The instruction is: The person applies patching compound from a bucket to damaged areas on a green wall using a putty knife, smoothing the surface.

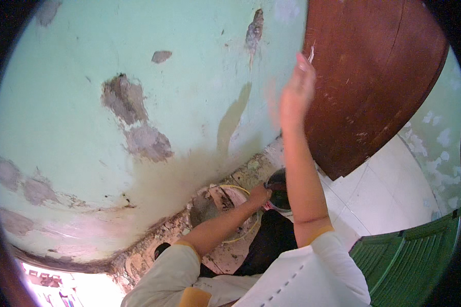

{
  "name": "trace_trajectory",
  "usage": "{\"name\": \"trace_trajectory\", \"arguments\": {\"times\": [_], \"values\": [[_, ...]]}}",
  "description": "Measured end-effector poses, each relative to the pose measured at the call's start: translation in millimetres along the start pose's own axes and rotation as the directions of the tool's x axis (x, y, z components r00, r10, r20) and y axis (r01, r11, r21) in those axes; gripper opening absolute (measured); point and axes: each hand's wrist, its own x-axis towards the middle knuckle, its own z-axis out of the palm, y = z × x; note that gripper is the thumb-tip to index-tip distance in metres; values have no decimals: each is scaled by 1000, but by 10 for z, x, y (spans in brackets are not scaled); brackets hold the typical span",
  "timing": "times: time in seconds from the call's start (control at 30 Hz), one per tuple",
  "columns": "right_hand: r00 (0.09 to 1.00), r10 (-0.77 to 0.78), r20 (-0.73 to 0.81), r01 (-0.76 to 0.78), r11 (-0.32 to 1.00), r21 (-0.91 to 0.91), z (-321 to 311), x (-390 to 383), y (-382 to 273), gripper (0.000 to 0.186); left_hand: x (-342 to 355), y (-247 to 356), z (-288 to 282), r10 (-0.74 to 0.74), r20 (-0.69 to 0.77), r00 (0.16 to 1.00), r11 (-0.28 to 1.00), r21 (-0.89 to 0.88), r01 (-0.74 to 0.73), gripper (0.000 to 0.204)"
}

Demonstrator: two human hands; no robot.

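Note:
My right hand is raised high in front of the brown wooden door, with its fingers stretched upward and the thumb side blurred by motion. Nothing shows in it. Lower down, my left hand is closed at the edge of a dark bucket on the floor. What its fingers grip is hidden, though a small red piece shows just below them. Left of that hand lies a round basin with a yellow rim, partly covered by my left forearm, with grey material in it.
A pale green wall with grey bare patches rises ahead and left. The brown door stands at the right, above white floor tiles. Rubble lies along the wall's foot. Green slatted panels stand lower right.

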Motion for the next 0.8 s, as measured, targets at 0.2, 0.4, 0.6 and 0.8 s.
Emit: {"name": "trace_trajectory", "arguments": {"times": [0.2, 0.4, 0.6, 0.8], "values": [[793, 519, 318, -339, 810, -478, -1279, -963, 1038, 34, -11, -354, 558, -78, -7, 997, 948, -310, 72, 47], [580, 574, 579, 153, 621, -769, -2597, -1936, 1578, 29, -257, -140, 542, -94, 8, 996, 980, -177, 94, 46], [329, 886, 327, 93, 314, -945, -3326, -2220, 1832, 34, -344, -191, 973, -169, 93, 981, 926, -327, 190, 61], [295, 856, 424, 135, 402, -905, -3596, -2334, 2135, 32, -285, -267, 1361, -101, 156, 983, 873, -459, 162, 64]]}}
